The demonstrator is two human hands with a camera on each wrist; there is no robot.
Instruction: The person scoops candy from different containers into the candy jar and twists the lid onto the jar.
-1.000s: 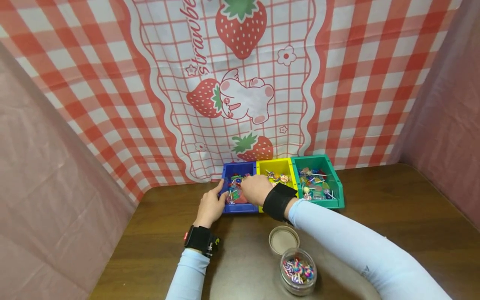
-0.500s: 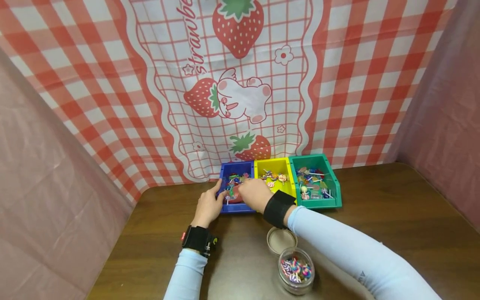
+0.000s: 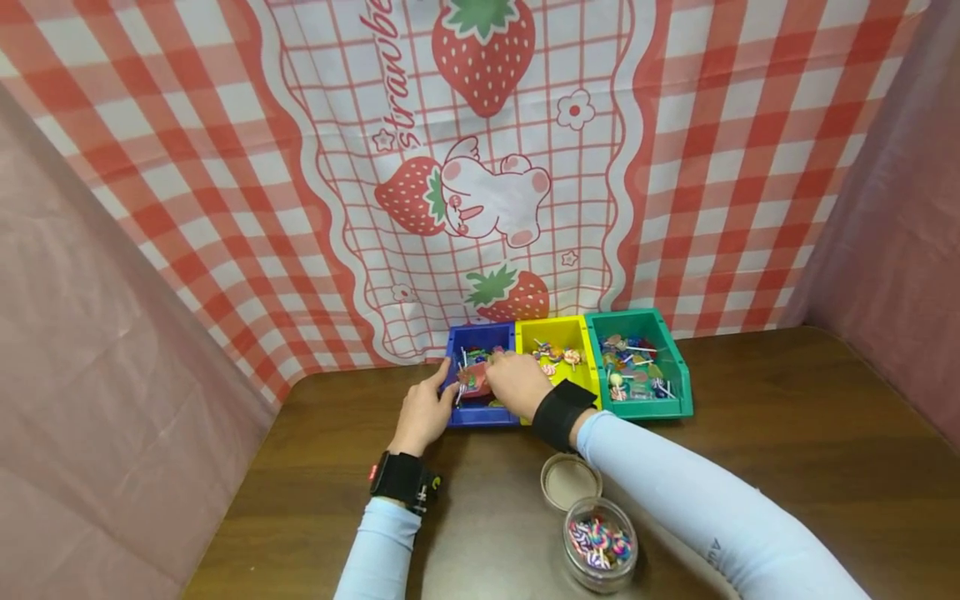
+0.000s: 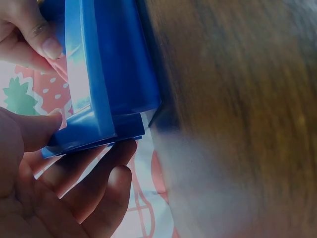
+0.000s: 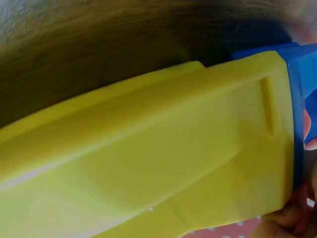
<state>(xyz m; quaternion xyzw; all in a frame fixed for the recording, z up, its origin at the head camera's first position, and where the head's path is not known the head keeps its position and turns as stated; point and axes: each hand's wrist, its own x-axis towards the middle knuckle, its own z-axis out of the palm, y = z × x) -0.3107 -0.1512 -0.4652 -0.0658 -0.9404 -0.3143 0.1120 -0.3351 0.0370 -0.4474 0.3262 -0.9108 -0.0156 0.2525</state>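
In the head view, my left hand [image 3: 422, 415] grips the left side wall of the blue bin [image 3: 480, 417]. The left wrist view shows the thumb inside the rim and the fingers outside it. My right hand [image 3: 519, 385] reaches over the wall between the blue and yellow bins, pinching a flat, scoop-like pink piece [image 3: 476, 382]. This pink piece [image 4: 60, 67] also appears beneath the thumb in the left wrist view. Small lollipop-shaped charms lie against its left part. The right hand covers its other end. More colourful charms lie around it in the blue bin.
A yellow bin [image 3: 551, 328] with several candy charms and a green bin [image 3: 652, 410] of mixed charms adjoin on the right. Nearer on the wooden table [image 3: 300, 500] stand a round beige lid [image 3: 570, 483] and a clear jar [image 3: 600, 578] of lollipop charms, beside the right forearm.
The pink piece has risen slightly within the blue bin, and charms now lie at its left part. My left hand keeps its grip on the wall; the jar and lid stay put.
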